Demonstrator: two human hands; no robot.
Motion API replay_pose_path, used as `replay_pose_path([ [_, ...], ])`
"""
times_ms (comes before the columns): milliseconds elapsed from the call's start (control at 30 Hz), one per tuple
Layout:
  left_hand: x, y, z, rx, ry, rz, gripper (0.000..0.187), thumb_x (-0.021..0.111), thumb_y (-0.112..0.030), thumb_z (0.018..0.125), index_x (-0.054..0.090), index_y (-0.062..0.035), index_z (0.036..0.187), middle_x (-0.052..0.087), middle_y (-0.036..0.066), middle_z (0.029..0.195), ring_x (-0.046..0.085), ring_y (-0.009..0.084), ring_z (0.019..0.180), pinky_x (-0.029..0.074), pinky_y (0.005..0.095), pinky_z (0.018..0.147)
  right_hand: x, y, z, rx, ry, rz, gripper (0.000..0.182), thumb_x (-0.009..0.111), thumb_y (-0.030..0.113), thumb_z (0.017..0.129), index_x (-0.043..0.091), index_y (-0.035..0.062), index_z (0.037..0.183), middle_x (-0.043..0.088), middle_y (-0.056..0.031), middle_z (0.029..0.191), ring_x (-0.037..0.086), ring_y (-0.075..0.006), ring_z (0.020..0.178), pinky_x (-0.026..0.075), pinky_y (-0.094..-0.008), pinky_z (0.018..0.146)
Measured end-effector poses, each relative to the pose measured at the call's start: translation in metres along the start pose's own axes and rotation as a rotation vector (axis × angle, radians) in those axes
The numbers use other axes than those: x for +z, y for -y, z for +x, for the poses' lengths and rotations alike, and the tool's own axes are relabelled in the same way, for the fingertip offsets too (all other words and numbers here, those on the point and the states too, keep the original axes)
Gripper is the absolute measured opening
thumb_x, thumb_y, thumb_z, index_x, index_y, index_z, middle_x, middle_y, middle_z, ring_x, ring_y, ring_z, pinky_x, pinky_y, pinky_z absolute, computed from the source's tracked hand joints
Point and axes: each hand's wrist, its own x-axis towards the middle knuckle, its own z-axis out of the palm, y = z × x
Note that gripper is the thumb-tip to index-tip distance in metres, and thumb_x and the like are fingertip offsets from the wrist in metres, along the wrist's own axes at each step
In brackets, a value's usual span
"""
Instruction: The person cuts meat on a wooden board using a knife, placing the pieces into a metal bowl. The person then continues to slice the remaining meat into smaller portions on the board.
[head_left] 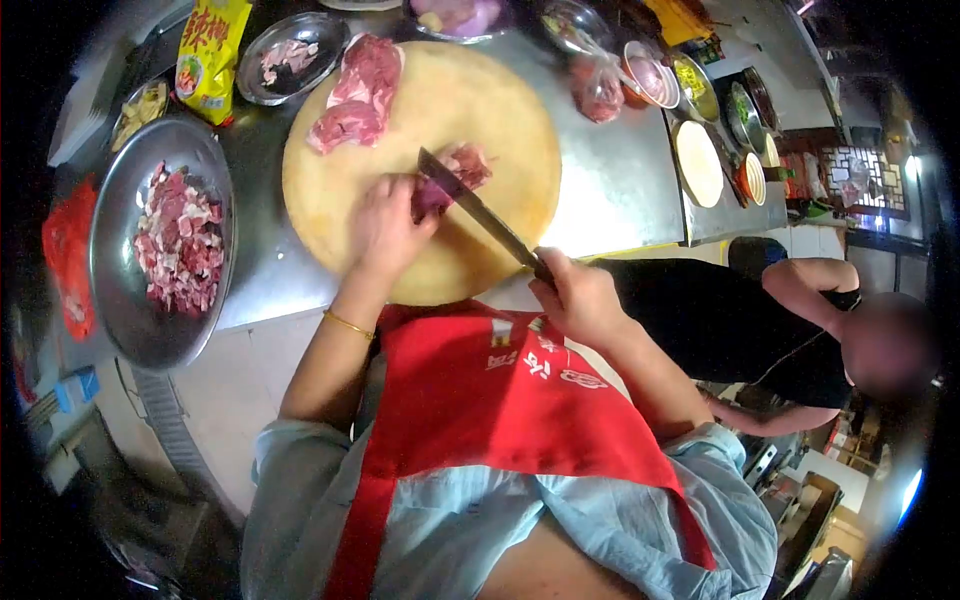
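Observation:
A round wooden cutting board [320, 200] lies on the metal counter. My right hand [583, 298] is closed round the handle of a cleaver [490, 219], whose blade points up and left over the board. Beside the blade, my left hand [393, 225] holds a dark reddish piece of meat [432, 198] with bent fingers. Just beyond the blade sits a smaller cut of meat [468, 165]. A larger pink slab with pale fat [362, 95] rests at the board's upper left. Cut meat [180, 240] fills part of a big metal bowl [108, 235] on the left.
Behind the board are a yellow packet [212, 60], a metal bowl with meat scraps [290, 60] and a bagged piece of meat [598, 88]. Several bowls and a pale round board [699, 163] stand at the right. A person in black [700, 320] is close on the right.

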Motion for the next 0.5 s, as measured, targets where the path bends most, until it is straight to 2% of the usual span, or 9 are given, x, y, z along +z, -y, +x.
replay_pose_path([
  [200,-0.001,0.002,0.005,0.04,-0.008,-0.064,0.039,0.074,-0.022,0.064,0.061,-0.0068,0.098,0.061,0.012,0.095,0.059,0.0323,0.088,0.048,0.0436,0.079,-0.017,0.004,0.014,-0.02,0.103,-0.227,0.027,0.06,0.022,0.086,0.05,0.0063,0.106,0.063,-0.015,0.075,0.063,-0.0341,0.064,0.05,-0.0435,0.056],
  [233,0.002,0.003,0.005,0.078,-0.076,-0.037,0.036,0.073,-0.021,0.063,0.062,-0.0066,0.094,0.062,0.011,0.092,0.059,0.0319,0.086,0.048,0.0435,0.078,-0.021,0.005,0.019,-0.028,0.119,-0.251,0.026,0.06,0.022,0.086,0.05,0.0063,0.105,0.063,-0.0147,0.074,0.063,-0.0335,0.063,0.05,-0.0434,0.055],
  [333,-0.001,0.001,0.006,0.036,-0.01,0.0,0.035,0.073,-0.021,0.064,0.062,-0.0062,0.093,0.062,0.011,0.091,0.059,0.032,0.086,0.048,0.0428,0.078,-0.027,0.006,0.042,-0.037,0.182,-0.22,0.024,0.058,0.022,0.088,0.046,0.0061,0.102,0.063,-0.015,0.074,0.063,-0.0343,0.063,0.049,-0.0444,0.053],
  [400,-0.003,0.003,0.007,0.04,0.024,-0.043,0.035,0.073,-0.019,0.066,0.059,-0.0035,0.094,0.061,0.015,0.093,0.058,0.0355,0.086,0.049,0.0445,0.077,-0.014,0.0,0.06,-0.03,0.216,-0.15,0.024,0.057,0.023,0.088,0.045,0.006,0.102,0.063,-0.0153,0.074,0.063,-0.0352,0.063,0.049,-0.0445,0.053],
  [433,-0.004,0.003,0.007,0.045,0.044,-0.065,0.036,0.073,-0.018,0.067,0.058,-0.0022,0.095,0.06,0.018,0.094,0.058,0.0373,0.087,0.049,0.0453,0.077,0.003,-0.009,0.071,-0.102,0.163,-0.098,0.025,0.056,0.023,0.088,0.045,0.0061,0.102,0.063,-0.0158,0.072,0.063,-0.0365,0.065,0.049,-0.0454,0.054],
  [500,0.001,0.006,0.007,0.066,0.01,-0.08,0.035,0.073,-0.019,0.068,0.058,-0.0027,0.095,0.06,0.017,0.094,0.058,0.0374,0.085,0.049,0.0458,0.075,0.034,-0.007,0.099,-0.118,0.134,-0.209,0.025,0.055,0.023,0.088,0.045,0.0063,0.102,0.063,-0.0166,0.073,0.063,-0.0371,0.066,0.049,-0.0462,0.056],
])
